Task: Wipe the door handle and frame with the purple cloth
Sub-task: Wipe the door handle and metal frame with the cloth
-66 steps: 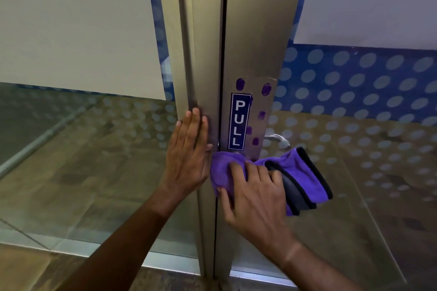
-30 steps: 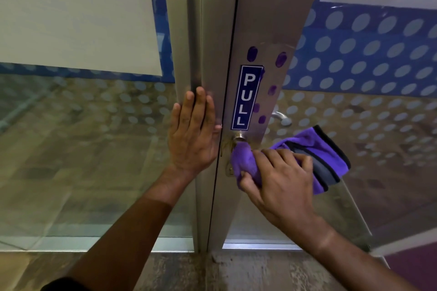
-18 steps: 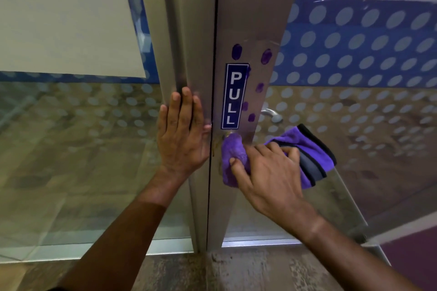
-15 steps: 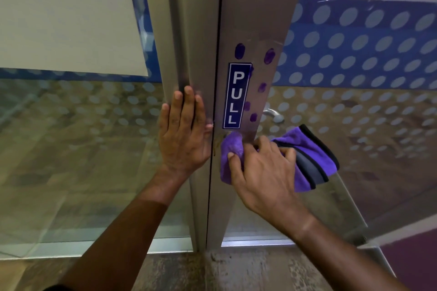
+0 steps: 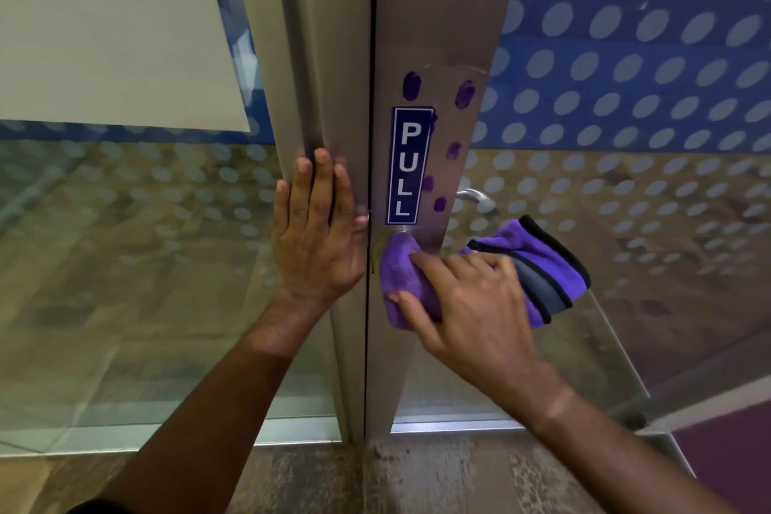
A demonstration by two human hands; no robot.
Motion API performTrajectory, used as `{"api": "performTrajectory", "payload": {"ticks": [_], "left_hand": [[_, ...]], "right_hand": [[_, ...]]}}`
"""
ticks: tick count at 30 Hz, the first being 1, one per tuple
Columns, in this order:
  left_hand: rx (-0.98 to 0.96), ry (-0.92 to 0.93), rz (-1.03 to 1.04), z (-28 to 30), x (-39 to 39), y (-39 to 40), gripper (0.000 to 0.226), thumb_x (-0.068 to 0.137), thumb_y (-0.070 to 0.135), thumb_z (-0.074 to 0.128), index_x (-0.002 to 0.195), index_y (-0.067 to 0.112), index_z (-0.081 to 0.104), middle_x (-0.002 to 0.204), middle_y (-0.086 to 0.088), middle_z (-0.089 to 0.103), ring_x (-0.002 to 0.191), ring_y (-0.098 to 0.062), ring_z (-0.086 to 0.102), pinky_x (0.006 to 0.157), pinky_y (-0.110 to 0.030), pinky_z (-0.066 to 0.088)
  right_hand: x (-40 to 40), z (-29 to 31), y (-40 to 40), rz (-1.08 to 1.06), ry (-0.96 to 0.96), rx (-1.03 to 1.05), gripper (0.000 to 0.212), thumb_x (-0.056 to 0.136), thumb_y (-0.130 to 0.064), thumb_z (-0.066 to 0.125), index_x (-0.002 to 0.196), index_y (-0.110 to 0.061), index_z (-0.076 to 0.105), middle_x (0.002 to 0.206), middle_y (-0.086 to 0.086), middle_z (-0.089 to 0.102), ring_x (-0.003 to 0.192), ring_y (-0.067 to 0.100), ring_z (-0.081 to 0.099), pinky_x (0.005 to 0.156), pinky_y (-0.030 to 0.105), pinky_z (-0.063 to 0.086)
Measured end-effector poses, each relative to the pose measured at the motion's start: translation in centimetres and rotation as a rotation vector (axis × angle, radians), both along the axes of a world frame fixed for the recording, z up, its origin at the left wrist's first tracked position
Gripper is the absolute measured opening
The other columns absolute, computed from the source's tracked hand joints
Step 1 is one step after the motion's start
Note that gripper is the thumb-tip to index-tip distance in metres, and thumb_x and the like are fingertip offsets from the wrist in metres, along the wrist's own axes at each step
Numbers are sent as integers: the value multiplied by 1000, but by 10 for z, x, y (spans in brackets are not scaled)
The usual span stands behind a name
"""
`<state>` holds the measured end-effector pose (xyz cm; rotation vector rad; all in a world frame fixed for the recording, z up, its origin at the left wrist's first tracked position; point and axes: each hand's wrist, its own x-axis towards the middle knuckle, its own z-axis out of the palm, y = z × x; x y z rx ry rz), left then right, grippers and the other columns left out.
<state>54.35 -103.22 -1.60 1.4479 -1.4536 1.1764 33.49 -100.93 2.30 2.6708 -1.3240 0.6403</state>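
Observation:
My right hand (image 5: 467, 296) grips the purple cloth (image 5: 402, 267) wrapped over the near door handle, just below the blue PULL sign (image 5: 406, 165) on the metal door stile (image 5: 434, 12). The handle itself is hidden under the cloth and my hand; a loose grey-and-black-edged end of the cloth sticks out to the right. My left hand (image 5: 319, 230) lies flat with straight fingers on the fixed metal frame (image 5: 317, 33) left of the door gap. Behind the glass, the far-side handle (image 5: 477, 198) shows.
Glass panels with a blue dotted film (image 5: 626, 67) flank the door on both sides. Purple smudges (image 5: 464, 94) dot the stile around the sign. The door's lower right glass edge angles outward. Rough stone floor (image 5: 417, 472) lies below the threshold.
My right hand has turned the cloth on the handle, shifting slightly down and right, with the loose end swinging. My left hand has stayed pressed on the frame.

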Motion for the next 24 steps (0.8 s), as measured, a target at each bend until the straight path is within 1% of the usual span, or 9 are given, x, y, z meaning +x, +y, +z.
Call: {"api": "performTrajectory", "payload": {"ticks": [3, 6, 9, 11, 14, 16, 18, 21, 24], "left_hand": [[9, 1, -14, 1, 0, 1, 64, 104, 33, 26, 157, 11, -4, 166, -3, -16, 154, -20, -11, 125, -38, -5], [27, 2, -9, 2, 0, 1, 64, 104, 34, 25, 156, 12, -5, 166, -3, -17, 154, -19, -11, 125, -38, -5], [16, 1, -7, 0, 0, 0, 64, 104, 33, 26, 156, 12, -5, 166, -3, -16, 154, -20, -11, 125, -38, -5], [-1, 2, 5, -1, 0, -1, 64, 104, 33, 26, 157, 11, -3, 166, -4, -14, 154, -21, -9, 126, -39, -4], [-9, -1, -5, -2, 0, -2, 64, 104, 33, 27, 157, 10, -1, 166, -4, -13, 154, -21, -8, 126, -39, -4], [-9, -3, -5, -2, 0, -2, 64, 104, 33, 27, 157, 11, -2, 166, -4, -13, 154, -20, -9, 126, -39, -4], [-6, 2, 5, -1, 1, -2, 64, 104, 33, 26, 157, 11, -3, 166, -4, -14, 154, -20, -10, 125, -39, -5], [-10, -2, 5, -1, 0, -2, 63, 105, 35, 24, 157, 11, -3, 166, -3, -14, 154, -20, -10, 125, -38, -5], [-5, 0, 0, -1, 0, -2, 64, 105, 34, 25, 157, 11, -4, 166, -3, -15, 154, -19, -11, 125, -38, -5]], "right_hand": [[-17, 2, -5, 9, 59, 23, 44, 93, -58, 44, 111, -26, 68, 93, -1, 73, 89, 26, 64, 84, 42, 41], [10, 6, -1, -128, 54, 31, 43, 93, -55, 36, 97, -25, 67, 87, 0, 72, 83, 25, 62, 81, 41, 36], [27, 2, 5, -199, 7, 24, 39, 91, -53, 42, 90, -20, 64, 83, 3, 71, 78, 26, 61, 81, 42, 36], [14, -1, 1, -116, 21, -4, 41, 90, -56, 45, 97, -21, 64, 87, 2, 69, 81, 25, 60, 81, 42, 36], [-22, 1, -15, 125, 120, -27, 45, 91, -60, 43, 112, -25, 62, 94, -3, 67, 86, 22, 60, 81, 40, 35], [-40, 2, -25, 194, 157, -13, 47, 92, -61, 41, 117, -26, 61, 100, -6, 68, 90, 19, 60, 82, 37, 33], [-39, -2, -24, 147, 139, -26, 46, 91, -60, 42, 114, -25, 62, 99, -5, 68, 89, 20, 61, 84, 39, 35], [-9, -7, -9, -35, 60, -44, 44, 91, -60, 43, 106, -25, 64, 91, 0, 69, 85, 25, 60, 82, 41, 36], [8, -14, -4, -75, 41, -94, 47, 91, -60, 44, 111, -22, 63, 90, 3, 69, 85, 28, 61, 81, 42, 36]]}}
